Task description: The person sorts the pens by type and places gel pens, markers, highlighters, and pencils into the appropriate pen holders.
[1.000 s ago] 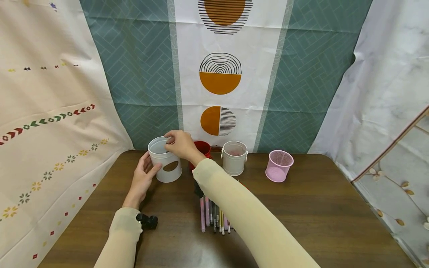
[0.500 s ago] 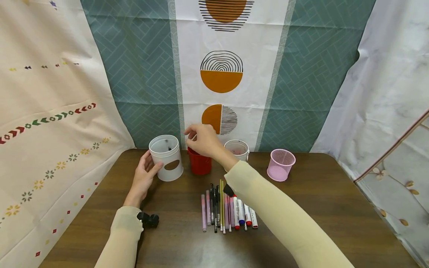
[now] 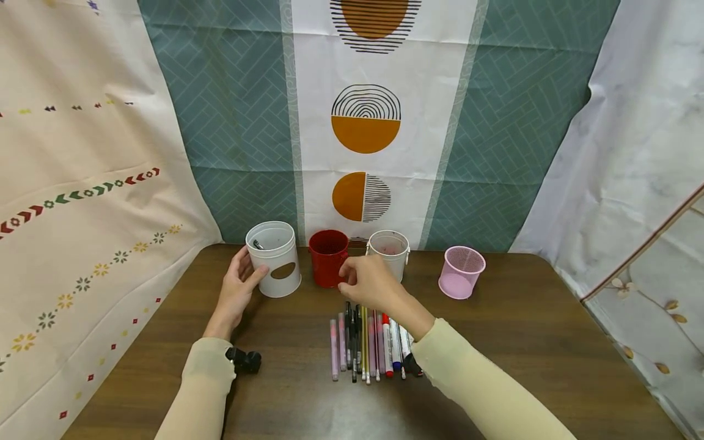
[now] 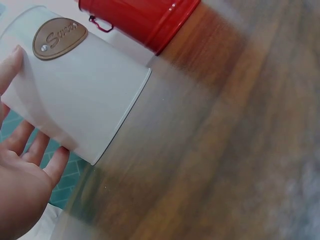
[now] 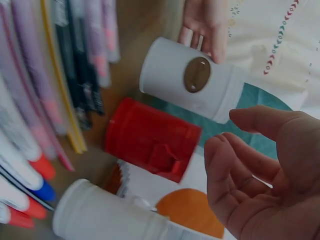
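At the back left of the table, my left hand (image 3: 233, 296) holds a white canister (image 3: 275, 278) with a brown oval label. Its thumb lies on the front and the fingers are round the left side, as the left wrist view shows. A small dark piece of a pen (image 3: 257, 244) shows inside the canister. My right hand (image 3: 374, 286) hovers in front of the red bucket (image 3: 326, 263) and the small white bucket (image 3: 397, 263), over the far ends of a row of pens. Its fingers are loosely bent, with nothing between them in the right wrist view (image 5: 260, 175).
Black pens (image 3: 354, 348), pencils (image 3: 364, 351), pink pens (image 3: 334, 351) and white markers (image 3: 387, 351) with red or blue caps lie side by side mid-table. A pink mesh pen holder (image 3: 459, 278) stands at the back right. Patterned cloths (image 3: 236, 110) hang behind.
My right hand has come out from the white canister's mouth, passed over the red bucket and lowered rightward toward the pens. A dark pen end now leans inside the canister. The left hand stayed put.
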Motion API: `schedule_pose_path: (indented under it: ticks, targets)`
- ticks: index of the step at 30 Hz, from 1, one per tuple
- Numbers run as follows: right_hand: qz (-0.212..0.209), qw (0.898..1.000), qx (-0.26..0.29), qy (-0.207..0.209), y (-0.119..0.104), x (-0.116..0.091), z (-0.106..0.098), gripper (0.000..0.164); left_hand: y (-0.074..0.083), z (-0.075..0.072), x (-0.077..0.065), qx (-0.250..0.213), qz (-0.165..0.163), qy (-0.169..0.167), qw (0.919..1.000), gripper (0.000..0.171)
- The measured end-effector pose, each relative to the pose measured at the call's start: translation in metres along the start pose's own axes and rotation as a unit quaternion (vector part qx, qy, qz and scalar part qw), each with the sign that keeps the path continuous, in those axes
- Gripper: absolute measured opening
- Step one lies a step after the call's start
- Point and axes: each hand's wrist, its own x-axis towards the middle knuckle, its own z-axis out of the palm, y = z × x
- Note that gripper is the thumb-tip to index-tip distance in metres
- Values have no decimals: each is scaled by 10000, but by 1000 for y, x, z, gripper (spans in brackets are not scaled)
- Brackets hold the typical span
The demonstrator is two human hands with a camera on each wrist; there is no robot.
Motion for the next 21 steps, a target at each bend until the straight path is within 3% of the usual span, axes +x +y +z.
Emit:
schedule_pose_path:
  ticks: [9,13,21]
  targets:
    - [381,9986,19,-358,12,-30,27,14,-3,0,-1,105,-52,30,9999,83]
    - [448,9982,9,-402,15,-36,41,11,-3,-1,-3,118,-71,46,9999,82]
    - [997,9935,31,-557,21,-41,64,14,-2,1,0,141,-96,14,9999,81]
